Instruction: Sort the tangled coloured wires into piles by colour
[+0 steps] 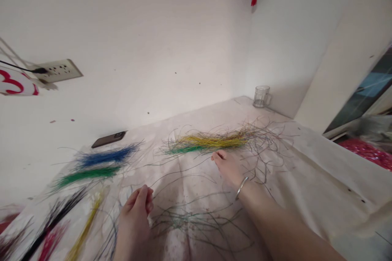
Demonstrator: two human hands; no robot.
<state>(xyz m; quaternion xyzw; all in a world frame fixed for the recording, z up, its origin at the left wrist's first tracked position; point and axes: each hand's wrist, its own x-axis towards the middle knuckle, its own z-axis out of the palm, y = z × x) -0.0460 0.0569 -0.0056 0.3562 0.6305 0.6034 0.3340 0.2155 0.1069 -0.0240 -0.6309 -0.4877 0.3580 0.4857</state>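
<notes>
My left hand point(136, 212) is low, left of centre, with its thumb and fingers pinched on one end of a thin dark wire point(180, 171). The wire arcs up and right toward my right hand point(225, 165), whose fingertips are also pinched together around its far end. A bracelet circles my right wrist. Just beyond the right hand lies a loose heap of yellow wires point(214, 142), with green wires point(186, 149) along its near left side. Between my forearms, several bent dark wires point(208, 222) are scattered on the cloth.
Bundles of blue wires point(105, 156), green, black wires point(58, 214), red and yellow lie at the left. A phone point(108, 139) rests by the wall. A glass mug point(261, 97) stands in the back corner. Tangled wire ends point(266, 147) spread at the right.
</notes>
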